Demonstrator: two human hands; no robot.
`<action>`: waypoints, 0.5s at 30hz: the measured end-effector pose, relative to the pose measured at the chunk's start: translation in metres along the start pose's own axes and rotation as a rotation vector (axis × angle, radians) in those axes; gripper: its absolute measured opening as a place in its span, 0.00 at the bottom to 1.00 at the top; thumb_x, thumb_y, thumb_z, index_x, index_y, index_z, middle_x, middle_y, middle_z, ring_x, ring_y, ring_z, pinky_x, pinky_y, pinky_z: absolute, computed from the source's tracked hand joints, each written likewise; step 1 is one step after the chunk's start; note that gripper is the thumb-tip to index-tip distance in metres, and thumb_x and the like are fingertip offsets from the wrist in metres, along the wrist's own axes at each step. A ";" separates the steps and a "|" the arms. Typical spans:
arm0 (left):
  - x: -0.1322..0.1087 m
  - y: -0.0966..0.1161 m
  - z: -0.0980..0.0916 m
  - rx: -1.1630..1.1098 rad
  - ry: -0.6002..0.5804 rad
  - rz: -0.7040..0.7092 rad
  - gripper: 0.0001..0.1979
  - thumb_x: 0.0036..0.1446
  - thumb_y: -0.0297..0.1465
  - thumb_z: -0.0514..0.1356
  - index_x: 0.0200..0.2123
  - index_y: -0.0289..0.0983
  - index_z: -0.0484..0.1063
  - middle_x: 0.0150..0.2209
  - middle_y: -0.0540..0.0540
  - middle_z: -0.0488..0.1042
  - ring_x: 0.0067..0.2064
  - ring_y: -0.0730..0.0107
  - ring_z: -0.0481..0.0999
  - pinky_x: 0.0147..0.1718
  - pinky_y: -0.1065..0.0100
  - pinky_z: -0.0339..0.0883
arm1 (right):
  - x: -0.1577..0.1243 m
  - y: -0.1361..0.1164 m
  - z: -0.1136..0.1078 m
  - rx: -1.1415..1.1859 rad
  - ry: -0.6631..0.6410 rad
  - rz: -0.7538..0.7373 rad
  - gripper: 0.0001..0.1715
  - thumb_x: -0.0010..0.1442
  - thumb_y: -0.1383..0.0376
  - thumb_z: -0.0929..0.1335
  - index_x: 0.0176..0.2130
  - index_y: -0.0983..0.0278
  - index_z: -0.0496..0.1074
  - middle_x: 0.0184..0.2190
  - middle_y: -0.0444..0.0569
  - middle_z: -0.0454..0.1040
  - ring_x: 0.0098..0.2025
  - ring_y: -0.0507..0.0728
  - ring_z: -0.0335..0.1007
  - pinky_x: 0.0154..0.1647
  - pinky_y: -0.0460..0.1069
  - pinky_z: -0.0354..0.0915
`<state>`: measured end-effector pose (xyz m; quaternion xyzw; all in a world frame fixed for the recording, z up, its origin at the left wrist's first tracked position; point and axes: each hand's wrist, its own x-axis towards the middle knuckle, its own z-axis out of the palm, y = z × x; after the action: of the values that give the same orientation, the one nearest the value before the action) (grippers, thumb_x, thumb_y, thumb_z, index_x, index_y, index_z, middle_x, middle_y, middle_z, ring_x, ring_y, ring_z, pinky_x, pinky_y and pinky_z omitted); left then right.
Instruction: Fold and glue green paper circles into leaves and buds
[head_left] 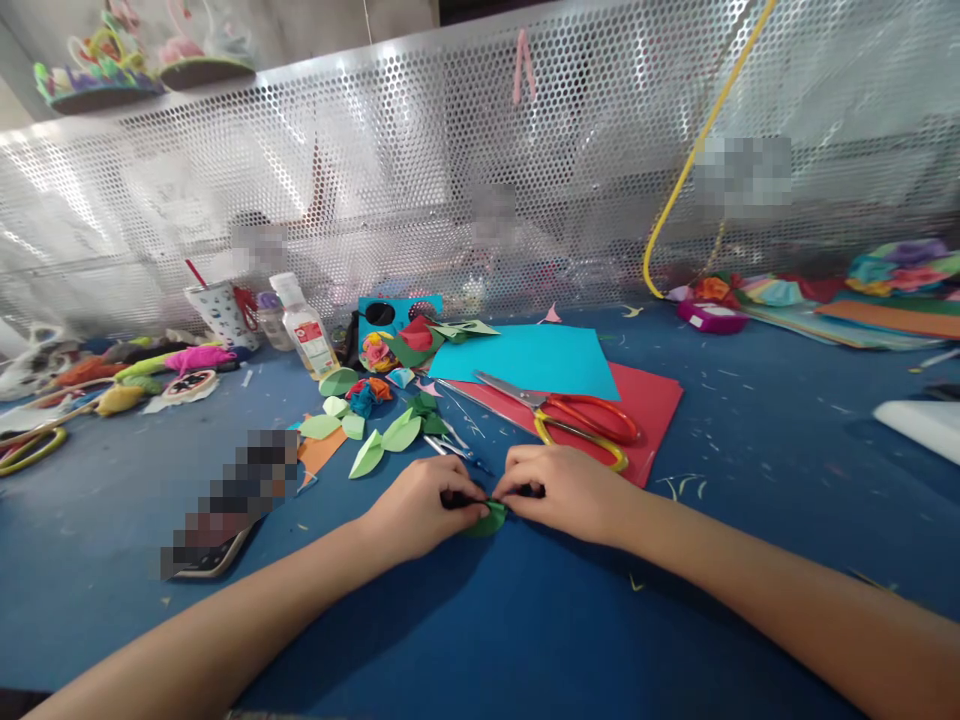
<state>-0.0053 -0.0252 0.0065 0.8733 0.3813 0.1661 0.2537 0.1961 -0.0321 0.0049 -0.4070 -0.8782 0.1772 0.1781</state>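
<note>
A small dark green paper piece (489, 521) is pinched between both hands just above the blue table. My left hand (424, 508) grips its left side with thumb and fingers. At its upper right edge, my right hand (564, 490) closes thumb and fingertips on it. Scissors with red and yellow handles (592, 418) lie beyond my right hand on red paper (660, 400) and a cyan sheet (525, 358). Light green paper leaves (401, 431) rest beyond my left hand, beside a metal compass-like tool (450, 449).
A phone (217, 553) lies at left, near an orange paper piece (321, 452). Behind stand a clear bottle (306, 330) and a patterned cup (223, 316). Yarn (199, 359) is at far left, a magenta case (711, 317) at back right. A perforated metal screen (420, 150) closes the back.
</note>
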 end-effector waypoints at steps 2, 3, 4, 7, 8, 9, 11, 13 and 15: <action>0.000 0.000 0.000 -0.002 0.004 0.004 0.08 0.51 0.32 0.58 0.34 0.38 0.76 0.29 0.49 0.69 0.26 0.77 0.66 0.25 0.75 0.59 | -0.001 0.000 -0.001 -0.006 0.008 -0.008 0.09 0.53 0.68 0.65 0.32 0.58 0.76 0.31 0.43 0.72 0.31 0.51 0.66 0.29 0.45 0.59; 0.000 0.000 0.000 -0.001 0.005 0.008 0.08 0.51 0.32 0.58 0.34 0.38 0.76 0.29 0.49 0.69 0.26 0.76 0.66 0.25 0.75 0.59 | -0.002 0.000 -0.002 -0.008 0.012 -0.013 0.09 0.53 0.68 0.65 0.32 0.58 0.76 0.31 0.43 0.72 0.31 0.51 0.66 0.30 0.45 0.59; 0.000 0.000 0.000 0.001 0.005 0.013 0.08 0.51 0.32 0.58 0.34 0.38 0.76 0.29 0.49 0.69 0.26 0.76 0.66 0.25 0.75 0.59 | -0.002 0.000 -0.002 -0.011 0.014 -0.017 0.10 0.52 0.69 0.65 0.31 0.59 0.75 0.31 0.43 0.72 0.31 0.51 0.66 0.30 0.44 0.59; 0.000 -0.002 0.000 0.005 0.010 0.029 0.07 0.51 0.31 0.59 0.33 0.38 0.76 0.29 0.49 0.69 0.27 0.76 0.67 0.25 0.75 0.60 | -0.002 0.000 -0.001 -0.010 0.026 -0.010 0.08 0.52 0.69 0.65 0.31 0.60 0.74 0.30 0.44 0.71 0.30 0.51 0.65 0.29 0.45 0.59; 0.001 -0.003 0.000 0.005 0.012 0.036 0.07 0.51 0.31 0.59 0.33 0.38 0.75 0.29 0.49 0.69 0.27 0.76 0.67 0.25 0.75 0.60 | -0.001 0.000 0.000 -0.003 0.032 0.005 0.07 0.53 0.68 0.65 0.31 0.60 0.74 0.30 0.44 0.71 0.29 0.51 0.65 0.28 0.45 0.59; 0.001 -0.003 0.000 0.005 0.013 0.046 0.07 0.51 0.30 0.58 0.33 0.38 0.75 0.29 0.49 0.70 0.27 0.76 0.67 0.26 0.76 0.60 | 0.000 0.001 0.001 0.007 0.037 0.020 0.07 0.53 0.67 0.65 0.32 0.60 0.73 0.31 0.44 0.71 0.29 0.51 0.64 0.27 0.45 0.59; 0.001 -0.004 0.000 0.002 0.013 0.076 0.07 0.52 0.29 0.58 0.33 0.37 0.75 0.30 0.49 0.70 0.28 0.77 0.68 0.26 0.76 0.60 | 0.001 0.002 0.002 0.033 0.037 0.031 0.07 0.54 0.65 0.65 0.34 0.60 0.73 0.31 0.45 0.70 0.28 0.51 0.64 0.26 0.45 0.59; 0.001 -0.005 0.000 -0.002 0.020 0.114 0.07 0.53 0.29 0.57 0.34 0.37 0.75 0.30 0.49 0.70 0.29 0.77 0.68 0.27 0.76 0.61 | 0.002 0.004 0.003 0.065 0.017 -0.003 0.08 0.55 0.65 0.65 0.35 0.60 0.73 0.32 0.45 0.70 0.29 0.51 0.65 0.28 0.45 0.59; 0.000 -0.004 0.000 -0.003 0.047 0.147 0.07 0.54 0.29 0.57 0.34 0.38 0.75 0.31 0.49 0.70 0.31 0.76 0.69 0.28 0.76 0.61 | 0.003 0.005 0.003 0.098 0.006 -0.036 0.07 0.56 0.66 0.64 0.33 0.61 0.73 0.32 0.45 0.70 0.32 0.52 0.65 0.31 0.46 0.60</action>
<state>-0.0078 -0.0229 0.0040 0.8943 0.3218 0.2054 0.2333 0.1965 -0.0270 0.0007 -0.3823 -0.8752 0.2154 0.2035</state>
